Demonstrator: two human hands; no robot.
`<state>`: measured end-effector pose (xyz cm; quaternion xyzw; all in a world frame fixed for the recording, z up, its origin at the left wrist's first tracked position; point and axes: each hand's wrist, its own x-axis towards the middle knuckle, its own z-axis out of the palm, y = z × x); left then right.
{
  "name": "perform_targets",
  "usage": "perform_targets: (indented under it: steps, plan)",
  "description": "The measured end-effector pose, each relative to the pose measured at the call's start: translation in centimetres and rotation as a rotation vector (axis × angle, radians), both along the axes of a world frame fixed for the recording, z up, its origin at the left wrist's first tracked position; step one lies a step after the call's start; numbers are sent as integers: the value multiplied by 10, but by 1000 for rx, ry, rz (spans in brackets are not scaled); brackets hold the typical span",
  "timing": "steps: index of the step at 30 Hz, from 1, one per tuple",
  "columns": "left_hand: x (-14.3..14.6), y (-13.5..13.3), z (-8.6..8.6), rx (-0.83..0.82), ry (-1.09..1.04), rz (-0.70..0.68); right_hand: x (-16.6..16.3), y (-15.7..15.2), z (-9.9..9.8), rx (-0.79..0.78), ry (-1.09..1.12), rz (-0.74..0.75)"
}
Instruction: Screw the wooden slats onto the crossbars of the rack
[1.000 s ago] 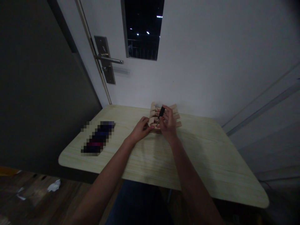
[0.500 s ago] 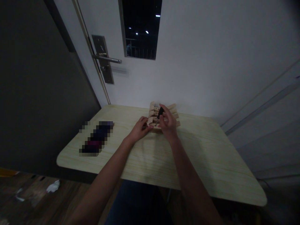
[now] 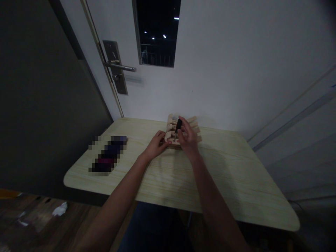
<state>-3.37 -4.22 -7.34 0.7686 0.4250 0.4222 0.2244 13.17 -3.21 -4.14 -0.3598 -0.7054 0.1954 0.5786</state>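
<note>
A pale wooden piece with curved slats (image 3: 169,127) lies near the back edge of the table. My left hand (image 3: 156,144) is closed on its front left corner, thumb along the front and fingers at the side. My right hand (image 3: 188,139) reaches over the piece and grips the black handle of a screwdriver (image 3: 179,124) between thumb and fingers. Its thin shaft slants down to the left, with the tip at the front wooden strip. Part of the piece's right side is hidden behind my right hand. Any screw under the tip is too small to make out.
The light wood-grain table (image 3: 162,178) stands against a white door with a metal handle (image 3: 122,66) and a dark window. A blurred dark object (image 3: 109,154) lies on the table's left side. Crumpled white paper (image 3: 60,209) is on the floor at lower left.
The screwdriver handle has shifted slightly, turned a little in my right fingers. My left hand and the wooden piece stay in place.
</note>
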Motion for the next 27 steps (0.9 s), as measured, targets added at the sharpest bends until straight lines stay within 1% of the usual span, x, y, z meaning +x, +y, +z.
perform_targets:
  steps: [2, 4, 7, 9, 11, 14, 16, 18, 23, 25, 27]
  plan:
    - [0, 0, 0, -11, -3, 0, 0, 0, -1, -49, 25, 49]
    - [0, 0, 0, -15, -4, 2, -1, 0, -1, -47, 32, 17]
    - [1, -1, 1, 2, 0, 14, -2, 2, 0, 44, -4, -82]
    - [1, -2, 2, -1, -10, 8, -1, 3, 0, 95, -35, -98]
    - [2, -2, 2, -14, -24, -4, -1, 3, -1, 89, -31, -71]
    - [1, -2, 1, -25, -28, -3, 1, 4, -4, 5, 11, 23]
    - [1, -1, 0, -30, -30, -4, 1, 5, -6, -32, 24, 55]
    - [0, 0, -1, -32, -32, -10, 0, 6, -7, -10, 22, 17]
    - [0, 3, -3, -12, -3, -9, -1, 6, -5, 131, -53, -119]
    - [0, 2, -2, -1, 3, -5, -1, 4, -3, 124, -63, -131]
    - [0, 2, -1, 12, 5, 4, 0, 2, -3, 91, -54, -109]
